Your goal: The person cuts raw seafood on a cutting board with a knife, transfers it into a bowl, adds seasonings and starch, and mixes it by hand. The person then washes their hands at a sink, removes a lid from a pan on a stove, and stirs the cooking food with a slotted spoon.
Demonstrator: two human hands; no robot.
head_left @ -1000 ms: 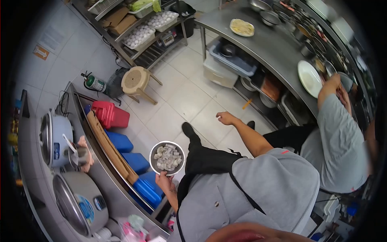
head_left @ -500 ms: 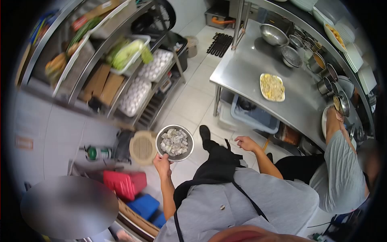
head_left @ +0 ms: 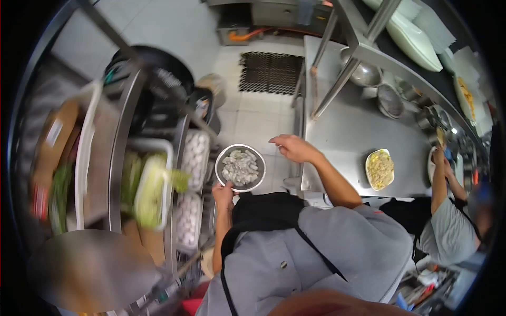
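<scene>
At the far left of the frame, a cardboard box stands on a metal shelving unit, above a bunch of long green vegetables. Right of these, a white tray holds leafy greens, and blurred white eggs fill the next containers. Left of centre, the person's left hand is clamped on the lower-left rim of a metal bowl. The bowl, near mid-frame, contains pale grey pieces. A black mat lies on the floor at upper centre. The right hand, just right of the bowl and apart from it, is loosely unclenched, forefinger extended leftward. On the steel table, right of centre, rests a dish of pale yellow food; two metal bowls sit above it in the frame. At far right, a co-worker reaches over the tabletop; the grip of that person's hands cannot be told.
</scene>
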